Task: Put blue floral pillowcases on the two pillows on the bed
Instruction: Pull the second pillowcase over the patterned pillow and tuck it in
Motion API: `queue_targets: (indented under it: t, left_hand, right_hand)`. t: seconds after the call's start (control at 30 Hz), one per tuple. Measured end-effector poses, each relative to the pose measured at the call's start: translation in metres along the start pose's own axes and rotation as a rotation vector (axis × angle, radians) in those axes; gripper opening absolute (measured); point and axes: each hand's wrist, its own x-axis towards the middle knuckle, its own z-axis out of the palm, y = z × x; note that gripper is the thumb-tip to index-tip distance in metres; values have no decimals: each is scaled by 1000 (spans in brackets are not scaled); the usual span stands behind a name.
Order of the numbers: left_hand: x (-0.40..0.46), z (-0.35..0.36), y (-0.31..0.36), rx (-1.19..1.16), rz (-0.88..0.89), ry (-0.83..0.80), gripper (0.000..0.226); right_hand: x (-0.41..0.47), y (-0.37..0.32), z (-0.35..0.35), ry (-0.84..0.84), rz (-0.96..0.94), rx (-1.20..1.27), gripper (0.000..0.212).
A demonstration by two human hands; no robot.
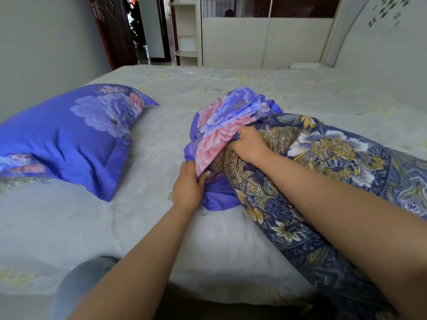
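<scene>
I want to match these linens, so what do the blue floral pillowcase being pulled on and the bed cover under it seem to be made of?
Blue floral pillowcase: smooth printed woven fabric, probably cotton or a blend; soft folds, slight sheen. Bed cover: pale fabric with a faint floral pattern, matte and apparently quilted; fibre unclear.

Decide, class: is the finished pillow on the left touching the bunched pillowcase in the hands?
Apart. The head view shows bare bedsheet between the finished pillow and the bunched pillowcase.

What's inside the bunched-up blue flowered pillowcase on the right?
The far end of the patterned pillow goes into the pillowcase, with the right hand at the opening. How far the pillow reaches inside is covered by fabric.
</scene>
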Motion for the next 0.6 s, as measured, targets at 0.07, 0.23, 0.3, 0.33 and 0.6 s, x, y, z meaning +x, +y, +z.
queue_targets:
  t: [0.07,0.23,0.3,0.33,0.6]
  left_hand:
    - [17,-7,1,10,-75,7,16]
    - [23,-3,-26,162,-129,-101,36]
    - [14,0,-22,-37,-175,-70,31]
    - [10,-1,-13,-185,-197,-14,26]
    - [37,-15,47,-589,-293,311,8]
  right_hand:
    - [4,-2,-1,-44,120,182,35]
    - [8,-12,-5,-38,312,430,62]
    - [10,-15,-10,-33,323,476,62]
    - [11,-16,-13,-24,325,485,61]
    - [21,-28,-44,-38,317,400,75]
